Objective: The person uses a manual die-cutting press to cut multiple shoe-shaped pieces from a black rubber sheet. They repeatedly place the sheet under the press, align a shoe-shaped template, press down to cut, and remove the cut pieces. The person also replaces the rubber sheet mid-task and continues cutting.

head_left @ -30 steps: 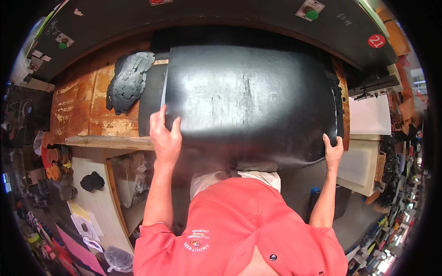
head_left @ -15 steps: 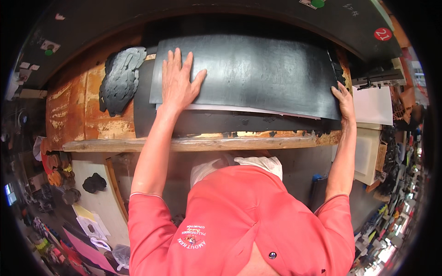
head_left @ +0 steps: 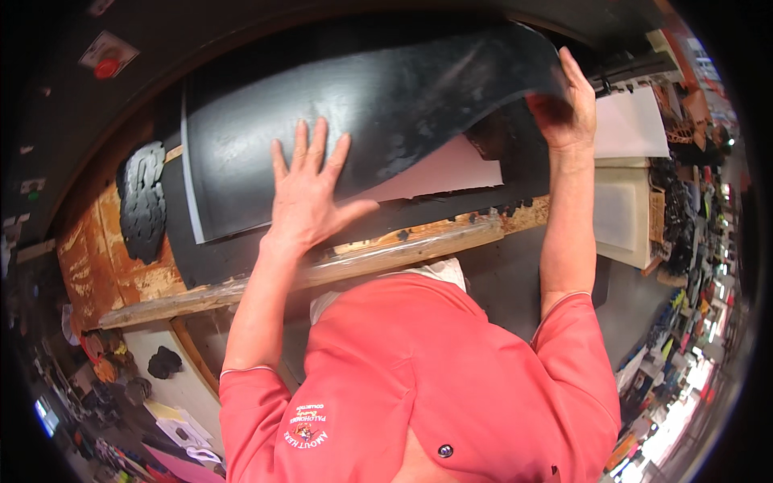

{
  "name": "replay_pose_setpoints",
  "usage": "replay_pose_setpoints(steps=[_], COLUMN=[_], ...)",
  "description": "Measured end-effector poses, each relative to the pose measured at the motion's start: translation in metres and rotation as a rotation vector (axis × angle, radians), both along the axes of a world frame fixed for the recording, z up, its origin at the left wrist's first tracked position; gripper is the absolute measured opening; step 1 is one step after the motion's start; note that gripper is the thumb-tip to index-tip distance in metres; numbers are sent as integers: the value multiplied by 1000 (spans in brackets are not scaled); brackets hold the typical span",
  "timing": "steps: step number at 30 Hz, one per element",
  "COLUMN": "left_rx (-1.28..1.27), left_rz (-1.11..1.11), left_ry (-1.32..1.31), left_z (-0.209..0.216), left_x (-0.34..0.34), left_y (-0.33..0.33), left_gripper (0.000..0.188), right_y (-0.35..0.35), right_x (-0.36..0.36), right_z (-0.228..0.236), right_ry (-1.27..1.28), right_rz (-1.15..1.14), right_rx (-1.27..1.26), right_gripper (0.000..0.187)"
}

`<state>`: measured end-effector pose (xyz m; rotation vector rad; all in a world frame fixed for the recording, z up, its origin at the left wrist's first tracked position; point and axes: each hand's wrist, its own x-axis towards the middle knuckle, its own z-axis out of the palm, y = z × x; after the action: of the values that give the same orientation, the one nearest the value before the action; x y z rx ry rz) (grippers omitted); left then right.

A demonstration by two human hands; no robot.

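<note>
A wide, glossy black sheet [head_left: 346, 97], rubber-like, lies across the bench, its right end lifted and curved upward. My left hand [head_left: 307, 181] rests flat on it near the front edge, fingers spread. Gripping the raised right end is my right hand [head_left: 573, 109], its fingers partly hidden behind the sheet. Under the lifted part a pale sheet [head_left: 451, 169] shows, and below that a dark board [head_left: 213, 258]. Left of the sheet sits a stack of black cut pieces with wavy edges [head_left: 143, 201].
A wooden rail [head_left: 386, 258] runs along the bench's front edge. A dark machine beam with a red button [head_left: 105, 68] hangs over the back. White sheets [head_left: 632, 121] lie on a stand at the right. A black scrap [head_left: 165, 362] is on a pale board at lower left.
The sheet's right end has been raised and bent up by my right hand, uncovering more of the pale sheet. My left hand stays on the sheet. The view has turned, tilting the bench.
</note>
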<state>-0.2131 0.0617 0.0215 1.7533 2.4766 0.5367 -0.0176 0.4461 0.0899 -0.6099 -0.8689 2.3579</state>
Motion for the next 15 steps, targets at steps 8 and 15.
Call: replay_pose_setpoints(steps=[8,15], left_rx=[106,-35], left_rz=[53,52], left_ry=[-161,-53], left_z=[-6,3], left_x=[-10,-4], left_y=[0,2], left_gripper=[91,101], right_y=[-45,-1], right_x=[59,74], right_z=[-123,-196], right_ry=[-921,-880], right_rz=[60,616], right_rx=[1386,4288], right_gripper=[51,57])
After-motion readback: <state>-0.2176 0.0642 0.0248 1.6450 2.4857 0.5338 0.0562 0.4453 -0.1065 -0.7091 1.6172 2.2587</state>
